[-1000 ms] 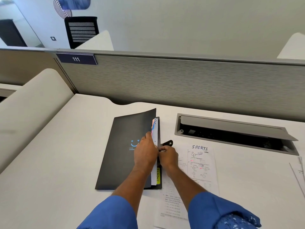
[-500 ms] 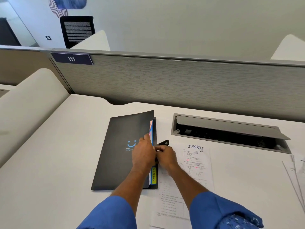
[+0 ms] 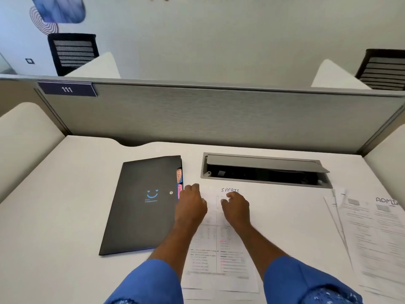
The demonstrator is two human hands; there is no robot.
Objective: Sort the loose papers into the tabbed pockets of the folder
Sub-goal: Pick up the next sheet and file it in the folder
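Your hands have left the flat black plastic folder (image 3: 140, 216), now closed, for the white printed SPORTS sheets (image 3: 221, 253) beside it: left hand (image 3: 191, 208) loosely curled, empty; right hand (image 3: 237, 208) curled, grip unclear. These and the white ADMIN papers (image 3: 377, 233) look unfiled.

Bright, even office light across the white desk (image 3: 65, 216), only faint, soft shadows. Motion blur smears the loose papers (image 3: 377, 238) on the right and softens the left hand (image 3: 190, 207) and right hand (image 3: 236, 209). Wide-angle distortion bows the partition (image 3: 219, 115) toward the edges.
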